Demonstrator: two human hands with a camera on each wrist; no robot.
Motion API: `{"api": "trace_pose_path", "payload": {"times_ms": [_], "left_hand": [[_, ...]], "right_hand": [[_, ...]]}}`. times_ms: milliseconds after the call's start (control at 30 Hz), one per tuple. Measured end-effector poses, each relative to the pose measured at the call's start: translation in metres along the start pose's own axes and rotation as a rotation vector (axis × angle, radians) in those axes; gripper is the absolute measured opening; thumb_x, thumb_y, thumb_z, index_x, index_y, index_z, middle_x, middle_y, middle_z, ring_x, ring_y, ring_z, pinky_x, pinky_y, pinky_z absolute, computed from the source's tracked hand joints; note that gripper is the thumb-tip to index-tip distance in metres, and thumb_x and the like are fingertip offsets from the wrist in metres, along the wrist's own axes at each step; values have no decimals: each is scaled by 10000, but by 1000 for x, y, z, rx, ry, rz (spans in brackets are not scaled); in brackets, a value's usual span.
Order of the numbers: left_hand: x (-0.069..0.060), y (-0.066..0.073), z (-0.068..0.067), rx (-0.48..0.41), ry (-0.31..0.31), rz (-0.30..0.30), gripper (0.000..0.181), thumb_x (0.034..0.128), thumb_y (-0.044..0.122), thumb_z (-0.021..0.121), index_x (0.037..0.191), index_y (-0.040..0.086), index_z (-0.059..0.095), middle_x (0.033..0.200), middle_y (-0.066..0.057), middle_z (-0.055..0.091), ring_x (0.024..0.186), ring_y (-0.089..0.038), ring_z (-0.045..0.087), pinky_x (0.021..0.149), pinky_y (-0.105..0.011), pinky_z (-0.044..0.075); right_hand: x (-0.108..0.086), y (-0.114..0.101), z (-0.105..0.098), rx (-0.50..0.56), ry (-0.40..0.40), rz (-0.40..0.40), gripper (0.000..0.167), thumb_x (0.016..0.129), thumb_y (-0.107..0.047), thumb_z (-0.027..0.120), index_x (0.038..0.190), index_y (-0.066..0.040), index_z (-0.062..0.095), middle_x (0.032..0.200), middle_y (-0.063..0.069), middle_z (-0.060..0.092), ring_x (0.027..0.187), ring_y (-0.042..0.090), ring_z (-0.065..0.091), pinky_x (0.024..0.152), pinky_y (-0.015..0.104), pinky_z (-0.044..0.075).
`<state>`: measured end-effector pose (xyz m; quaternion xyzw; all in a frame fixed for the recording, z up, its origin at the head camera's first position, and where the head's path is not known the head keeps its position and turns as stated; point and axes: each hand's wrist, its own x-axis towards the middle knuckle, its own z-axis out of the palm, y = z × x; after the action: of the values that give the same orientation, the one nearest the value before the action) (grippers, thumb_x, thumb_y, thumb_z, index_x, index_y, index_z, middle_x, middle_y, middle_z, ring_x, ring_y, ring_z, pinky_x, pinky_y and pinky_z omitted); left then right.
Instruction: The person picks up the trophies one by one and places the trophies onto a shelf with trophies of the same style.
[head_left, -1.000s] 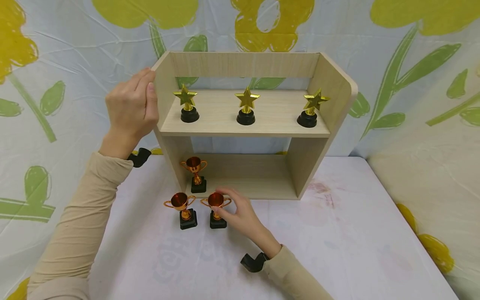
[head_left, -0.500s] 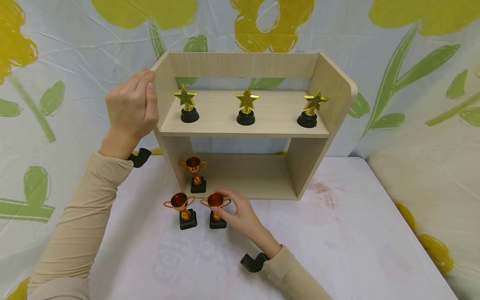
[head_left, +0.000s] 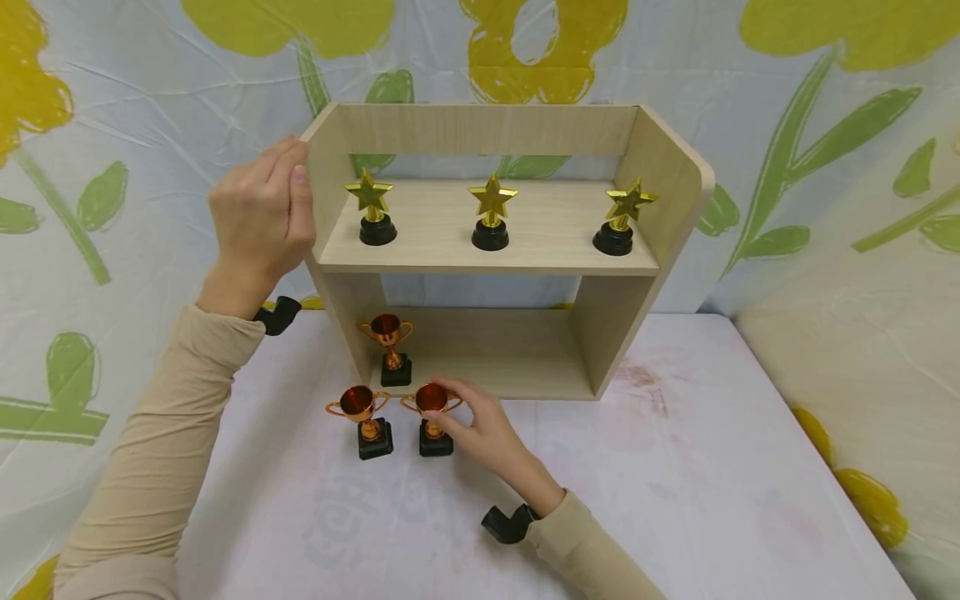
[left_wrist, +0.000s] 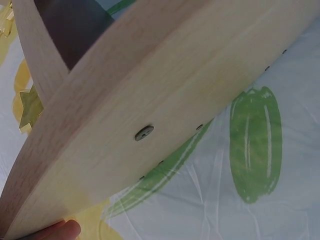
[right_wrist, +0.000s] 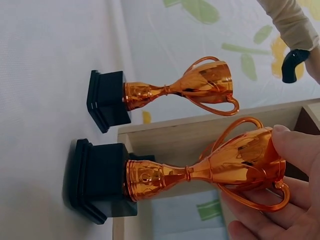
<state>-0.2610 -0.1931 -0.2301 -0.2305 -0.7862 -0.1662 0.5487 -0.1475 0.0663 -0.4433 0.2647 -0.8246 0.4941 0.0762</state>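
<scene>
My left hand (head_left: 262,208) grips the upper left side edge of the wooden shelf (head_left: 487,269); in the left wrist view a fingertip (left_wrist: 70,230) shows at the panel's edge. My right hand (head_left: 480,425) holds the cup of a copper-coloured trophy (right_wrist: 240,162) between thumb and fingers, its black base standing on the white table. Left of it stands a second copper trophy (head_left: 371,429). A third copper trophy (head_left: 394,358) is on the lower shelf at the left. Three gold star trophies stand on the upper shelf, at left (head_left: 377,218), middle (head_left: 492,221) and right (head_left: 618,225).
The shelf stands at the back of the white table (head_left: 720,467), against a cloth backdrop (head_left: 675,50) printed with flowers. The shelf's right side panel (head_left: 667,183) rises beside the right star. A black band piece (head_left: 508,525) sits at my right wrist.
</scene>
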Motion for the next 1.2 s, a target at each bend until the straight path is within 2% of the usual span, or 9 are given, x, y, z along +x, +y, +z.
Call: {"api": "trace_pose_path", "payload": {"times_ms": [367,633,867,1000,1200], "left_hand": [[0,-1,0,3,4,-1,502,952,264,355,1116,-47,712,1169,-160,702,803,-501,648,620,-594,481],[0,-2,1,2,6,4,503,952,265,354,1114,-47,713,1165,-165,702,795,-499,645,611,-594,475],[0,-2,0,-1,14,13,505,954,263,348,1113,-46,715,1157,-165,705,779,-491,647,606,-591,479],[0,-2,-1,-2,11,20,508,958,264,342,1116,-46,713,1157,-168,704,795,-483,656,617,-591,489],[0,-2,0,-5,14,14,502,953,262,352,1111,-48,715,1157,-168,704,779,-491,646,613,-588,483]], "right_hand": [[2,-4,-5,-2,20,45,481,912,-261,721,1345,-87,606,1280,49,649,1158,190,610,990,464,484],[2,-1,-8,-1,62,54,469,902,-239,734,1335,-104,616,1235,27,665,1099,164,625,928,470,514],[3,5,-11,-3,92,14,456,893,-213,744,1316,-86,626,1187,34,680,1067,170,636,870,413,540],[4,6,-13,-4,105,2,457,895,-217,741,1317,-84,625,1190,39,681,1073,173,635,878,451,532],[4,8,-16,-6,124,-1,450,886,-203,751,1305,-86,634,1181,45,684,1060,178,636,879,445,527]]}}
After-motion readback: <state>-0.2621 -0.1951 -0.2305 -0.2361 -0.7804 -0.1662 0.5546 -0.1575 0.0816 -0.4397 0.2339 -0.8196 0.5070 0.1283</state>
